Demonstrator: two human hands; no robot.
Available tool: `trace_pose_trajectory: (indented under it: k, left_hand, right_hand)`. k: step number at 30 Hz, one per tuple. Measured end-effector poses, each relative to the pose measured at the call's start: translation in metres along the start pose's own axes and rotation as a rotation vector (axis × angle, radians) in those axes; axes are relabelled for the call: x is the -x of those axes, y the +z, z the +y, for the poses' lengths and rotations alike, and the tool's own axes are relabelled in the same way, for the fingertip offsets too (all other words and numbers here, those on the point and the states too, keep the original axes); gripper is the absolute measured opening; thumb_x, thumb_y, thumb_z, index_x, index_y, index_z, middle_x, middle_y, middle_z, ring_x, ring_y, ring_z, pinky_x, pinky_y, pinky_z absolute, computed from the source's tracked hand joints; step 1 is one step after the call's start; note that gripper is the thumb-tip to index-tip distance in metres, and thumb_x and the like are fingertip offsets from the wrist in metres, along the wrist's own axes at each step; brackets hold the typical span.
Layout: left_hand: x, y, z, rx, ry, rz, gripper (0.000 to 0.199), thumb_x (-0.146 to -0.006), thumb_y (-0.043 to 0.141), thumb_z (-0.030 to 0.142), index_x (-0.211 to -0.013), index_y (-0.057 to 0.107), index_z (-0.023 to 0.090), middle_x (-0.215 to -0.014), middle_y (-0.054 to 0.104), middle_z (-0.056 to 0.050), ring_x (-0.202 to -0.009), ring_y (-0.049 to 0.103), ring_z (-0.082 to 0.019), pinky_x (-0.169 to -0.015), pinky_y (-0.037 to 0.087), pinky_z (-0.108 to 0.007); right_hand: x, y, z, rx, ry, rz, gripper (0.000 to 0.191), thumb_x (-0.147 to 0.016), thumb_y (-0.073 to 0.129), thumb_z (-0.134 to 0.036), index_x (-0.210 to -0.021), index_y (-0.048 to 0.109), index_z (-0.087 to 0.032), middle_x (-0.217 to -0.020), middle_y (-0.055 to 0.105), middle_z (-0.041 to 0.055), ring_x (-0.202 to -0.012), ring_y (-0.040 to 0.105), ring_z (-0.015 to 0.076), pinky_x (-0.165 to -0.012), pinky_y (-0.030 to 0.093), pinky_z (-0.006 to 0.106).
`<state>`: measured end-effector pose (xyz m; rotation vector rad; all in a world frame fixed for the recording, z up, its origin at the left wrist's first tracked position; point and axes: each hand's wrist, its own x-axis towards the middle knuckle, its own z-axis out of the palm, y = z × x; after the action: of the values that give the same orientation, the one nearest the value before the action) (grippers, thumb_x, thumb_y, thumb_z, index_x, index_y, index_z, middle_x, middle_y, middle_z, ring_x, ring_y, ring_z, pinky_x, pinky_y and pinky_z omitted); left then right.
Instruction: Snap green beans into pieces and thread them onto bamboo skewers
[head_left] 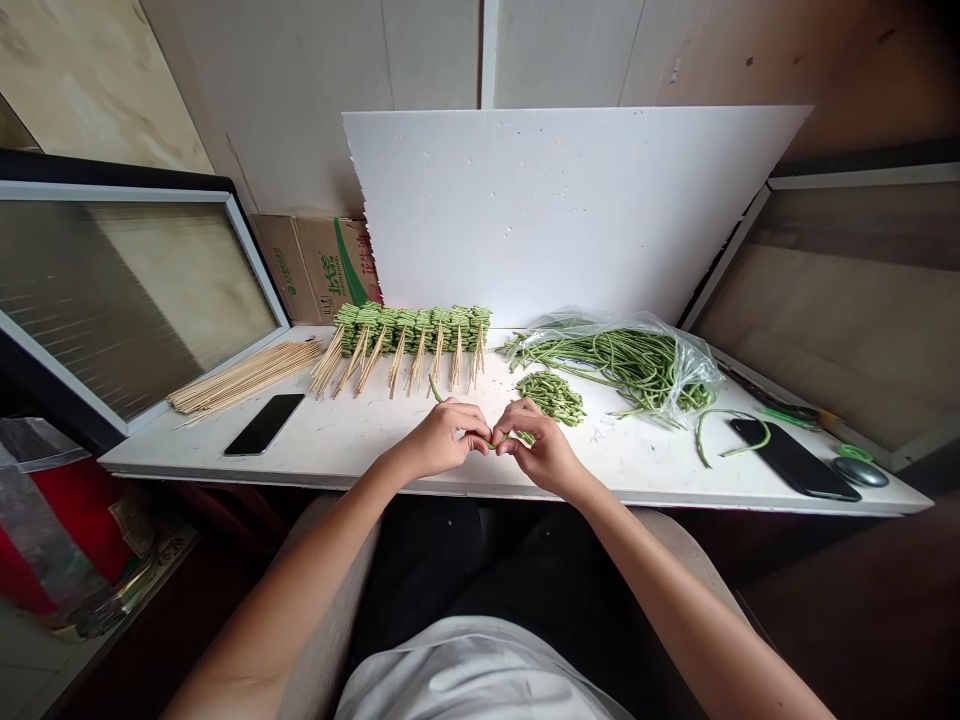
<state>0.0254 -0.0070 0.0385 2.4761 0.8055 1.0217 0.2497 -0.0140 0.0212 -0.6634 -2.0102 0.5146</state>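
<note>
My left hand and my right hand meet over the table's front edge, both closed on one green long bean. Its end sticks up past my left fingers, and a short stretch shows between the fingertips. Just beyond my right hand lies a heap of short-cut bean pieces. Uncut long beans spill from a clear plastic bag behind that heap. At the back left, several bean skewers are stacked in a row, their bare stick ends pointing toward me.
Loose bamboo sticks and a black phone lie on the left of the white table. On the right are a second phone, a stray bean and a green tape roll. A white foam board stands behind.
</note>
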Motion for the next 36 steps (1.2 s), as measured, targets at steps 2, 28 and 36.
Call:
trace_pose_trajectory:
  k: [2, 28, 36]
  left_hand:
    - [-0.001, -0.002, 0.001, 0.014, -0.020, 0.013, 0.018, -0.091, 0.075, 0.008, -0.084, 0.081, 0.023, -0.086, 0.077, -0.002, -0.084, 0.070, -0.019, -0.093, 0.052, -0.036]
    - [0.000, 0.004, 0.001, -0.282, 0.121, 0.192, 0.028, -0.094, 0.062, 0.001, -0.082, 0.077, 0.022, -0.085, 0.079, -0.001, -0.083, 0.070, -0.019, -0.086, 0.042, -0.037]
    - [-0.001, 0.002, -0.011, -0.077, 0.113, 0.117, 0.032, -0.088, 0.060, -0.003, -0.081, 0.079, 0.023, -0.083, 0.079, 0.000, -0.082, 0.072, -0.017, -0.093, 0.047, -0.038]
  right_hand:
    - [-0.001, -0.001, -0.001, 0.081, -0.041, 0.030, 0.016, -0.099, 0.068, -0.018, -0.087, 0.077, -0.027, -0.084, 0.074, 0.0055, -0.095, 0.057, 0.0272, -0.088, 0.051, 0.045]
    - [0.002, 0.009, -0.009, 0.071, 0.065, 0.193, 0.011, -0.100, 0.068, -0.029, -0.090, 0.073, -0.026, -0.084, 0.072, 0.0057, -0.092, 0.057, 0.0269, -0.080, 0.050, 0.042]
    - [0.001, 0.000, 0.002, -0.061, 0.106, 0.057, 0.023, -0.098, 0.075, -0.046, -0.088, 0.077, -0.025, -0.083, 0.074, 0.0061, -0.087, 0.061, 0.0248, -0.080, 0.051, 0.040]
